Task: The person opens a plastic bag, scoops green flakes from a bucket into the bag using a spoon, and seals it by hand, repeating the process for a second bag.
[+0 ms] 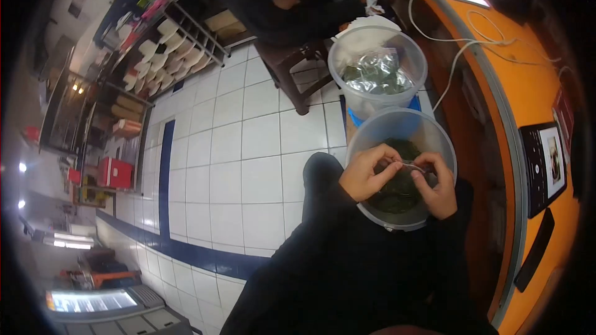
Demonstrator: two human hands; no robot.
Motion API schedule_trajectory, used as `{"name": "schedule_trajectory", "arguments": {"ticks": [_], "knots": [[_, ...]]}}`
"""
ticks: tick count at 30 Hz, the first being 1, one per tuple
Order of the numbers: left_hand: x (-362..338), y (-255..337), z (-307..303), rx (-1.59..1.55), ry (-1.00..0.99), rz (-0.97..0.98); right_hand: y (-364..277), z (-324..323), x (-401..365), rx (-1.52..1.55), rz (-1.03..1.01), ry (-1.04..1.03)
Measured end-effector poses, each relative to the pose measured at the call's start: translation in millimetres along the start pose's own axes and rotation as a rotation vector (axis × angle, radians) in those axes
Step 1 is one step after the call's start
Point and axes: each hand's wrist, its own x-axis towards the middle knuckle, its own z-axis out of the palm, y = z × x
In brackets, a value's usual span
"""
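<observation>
My left hand (374, 172) and my right hand (436, 185) meet above a translucent round bucket (442, 133) between my legs. Fingers and thumbs of both pinch a thin, shiny whitish strip (410, 165), which looks like the edge of a clear plastic bag; the rest of it is hard to make out. Beneath the hands, dark green leafy matter (397, 197) lies in the bucket, partly covered by them. Just beyond stands a second translucent bucket (419, 56), holding clear plastic bags (379, 73) with green contents.
An orange counter (506, 84) runs along the right, with a tablet (543, 167), a black oblong object (535, 251) and white cables (456, 40). Ahead, a person in dark clothes (261, 0) sits on a brown stool (298, 87). Shelves (167, 56) stand at the left beyond white floor tiles.
</observation>
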Motion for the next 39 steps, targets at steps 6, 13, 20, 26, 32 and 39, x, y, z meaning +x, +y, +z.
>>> {"name": "schedule_trajectory", "arguments": {"ticks": [6, 13, 20, 26, 32, 39], "knots": [[1, 2, 5, 0.242, -0.052, 0.093, 3, -2, 1, -0.014, 0.081, -0.115], [5, 3, 6, 0.289, -0.086, 0.146, 2, -2, 1, -0.086, 0.054, -0.095], [-1, 2, 7, 0.178, -0.005, 0.041, -1, -5, -1, -0.027, 0.143, -0.079], [-1, 10, 8, 0.17, 0.094, 0.026, -4, -11, -8, -0.018, 0.176, -0.015], [7, 12, 9, 0.183, 0.149, 0.022, -12, -12, -14, -0.059, 0.143, 0.056], [85, 18, -38, 0.103, 0.405, 0.283, -7, -39, -59, -0.118, 0.145, 0.411]]}}
